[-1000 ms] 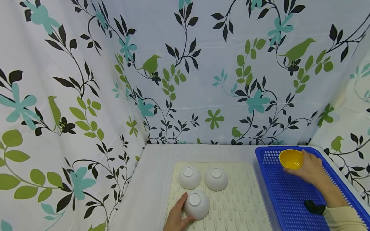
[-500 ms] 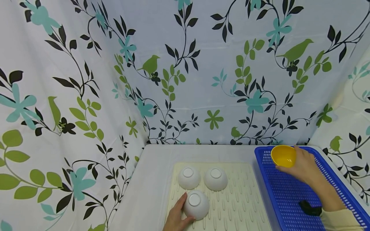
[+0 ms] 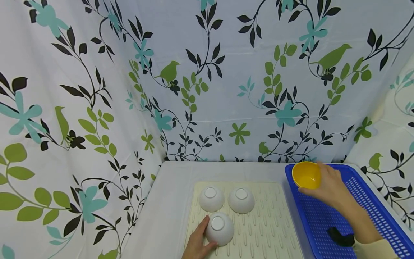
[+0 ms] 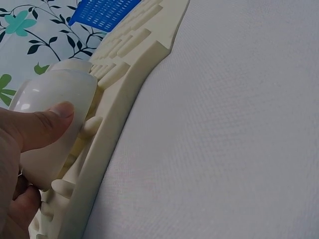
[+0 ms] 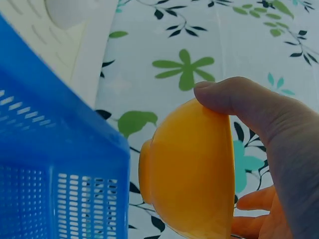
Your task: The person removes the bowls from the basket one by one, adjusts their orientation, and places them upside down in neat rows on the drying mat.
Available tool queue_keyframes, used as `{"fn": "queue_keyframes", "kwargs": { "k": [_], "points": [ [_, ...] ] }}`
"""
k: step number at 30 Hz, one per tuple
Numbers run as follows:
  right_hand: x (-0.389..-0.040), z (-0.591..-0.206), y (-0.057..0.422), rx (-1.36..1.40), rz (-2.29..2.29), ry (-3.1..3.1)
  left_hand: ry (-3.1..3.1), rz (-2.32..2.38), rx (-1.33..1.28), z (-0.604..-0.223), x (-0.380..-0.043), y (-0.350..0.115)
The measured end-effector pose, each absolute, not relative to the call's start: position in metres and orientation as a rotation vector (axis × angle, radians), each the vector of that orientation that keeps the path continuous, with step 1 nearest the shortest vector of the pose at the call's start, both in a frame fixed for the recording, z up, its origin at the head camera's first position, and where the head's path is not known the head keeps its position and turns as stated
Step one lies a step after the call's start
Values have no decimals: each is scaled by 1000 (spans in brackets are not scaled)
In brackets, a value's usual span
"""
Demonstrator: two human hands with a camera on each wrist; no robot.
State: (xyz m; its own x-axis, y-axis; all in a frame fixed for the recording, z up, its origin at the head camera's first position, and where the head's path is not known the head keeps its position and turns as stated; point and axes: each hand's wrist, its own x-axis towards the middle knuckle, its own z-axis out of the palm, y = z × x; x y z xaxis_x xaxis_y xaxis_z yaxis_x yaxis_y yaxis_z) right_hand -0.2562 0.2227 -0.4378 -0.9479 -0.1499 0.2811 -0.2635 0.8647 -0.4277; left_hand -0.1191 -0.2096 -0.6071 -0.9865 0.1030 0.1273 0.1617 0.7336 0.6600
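My right hand [image 3: 333, 189] holds a yellow bowl [image 3: 305, 175] by its rim, above the far left part of a blue plastic basket [image 3: 318, 219]. In the right wrist view the bowl [image 5: 192, 169] is tipped on its side, thumb on one edge and fingers at the other, apart from the basket wall [image 5: 84, 124]. My left hand [image 3: 198, 241] grips a white bowl [image 3: 223, 233] that sits upside down on a cream ridged mat [image 3: 265, 230]. The left wrist view shows its thumb pressed along that bowl's side [image 4: 55, 89].
Two more white bowls, left [image 3: 211, 203] and right [image 3: 242, 204], stand upside down at the mat's back. A white table [image 3: 161, 216] lies under everything. Patterned curtains [image 3: 194, 136] hang behind and at the sides. A dark strap [image 3: 339, 238] is at the right wrist.
My right hand has carried the yellow bowl leftward and slightly up over the basket, toward its far left corner. The left hand and the white bowls have stayed in place.
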Motion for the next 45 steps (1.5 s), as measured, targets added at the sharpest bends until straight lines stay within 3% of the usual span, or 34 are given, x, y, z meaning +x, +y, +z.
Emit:
{"fn": "queue_keyframes", "kwargs": {
  "k": [30, 45],
  "points": [
    [-198, -444, 152, 495, 706, -2843, -2942, -1097, -164, -593, -120, -203],
    [-186, -457, 125, 602, 635, -2759, -2857, -1267, -43, -549, -116, -185]
  ]
}}
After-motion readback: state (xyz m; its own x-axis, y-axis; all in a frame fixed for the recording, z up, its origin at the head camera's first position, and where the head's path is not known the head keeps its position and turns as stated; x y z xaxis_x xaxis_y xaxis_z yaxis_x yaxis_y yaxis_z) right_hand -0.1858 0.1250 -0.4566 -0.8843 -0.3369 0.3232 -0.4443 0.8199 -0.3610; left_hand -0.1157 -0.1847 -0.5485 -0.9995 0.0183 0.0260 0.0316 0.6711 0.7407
